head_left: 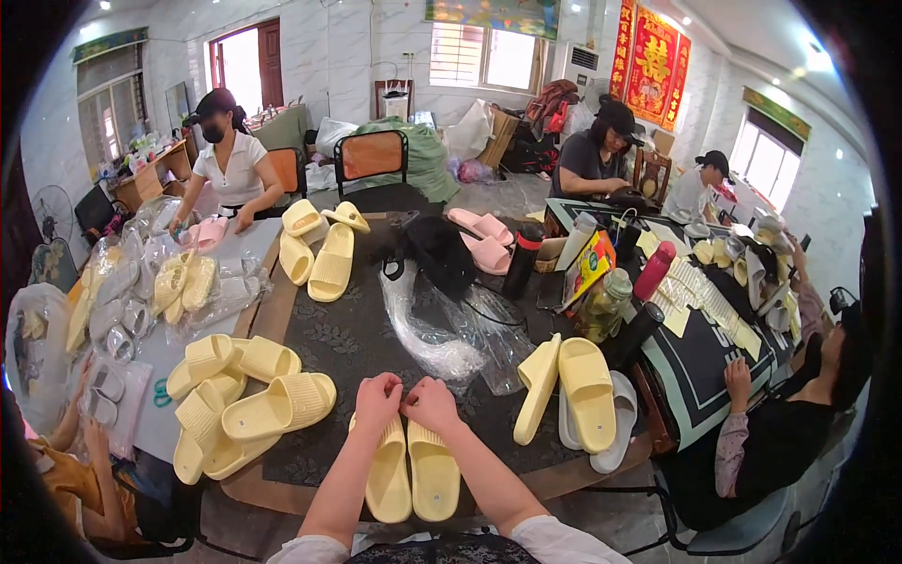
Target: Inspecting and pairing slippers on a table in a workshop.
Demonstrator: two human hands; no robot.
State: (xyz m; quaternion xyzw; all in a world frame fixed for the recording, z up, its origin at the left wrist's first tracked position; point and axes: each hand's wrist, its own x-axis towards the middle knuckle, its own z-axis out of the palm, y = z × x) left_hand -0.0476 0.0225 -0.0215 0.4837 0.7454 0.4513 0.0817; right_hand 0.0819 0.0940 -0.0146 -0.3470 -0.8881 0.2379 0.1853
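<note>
A pair of pale yellow slide slippers lies side by side at the table's near edge, heels toward me. My left hand (379, 399) is closed over the strap end of the left slipper (388, 484). Beside it, my right hand (431, 404) is curled over the strap end of the right slipper (435, 484). The hands nearly meet, and they hide most of both straps; the fingertips are partly out of sight. Beyond them lie clear plastic bags (451, 357) on the dark patterned tabletop (329, 352).
Yellow slippers (272, 406) are heaped at left; more (329, 263) lie far left. At right, yellow slippers (587, 395) rest on grey ones (620, 423). Pink slippers (484, 254), a black cap (437, 252) and bottles (606, 305) stand farther back. Several people work at neighbouring tables.
</note>
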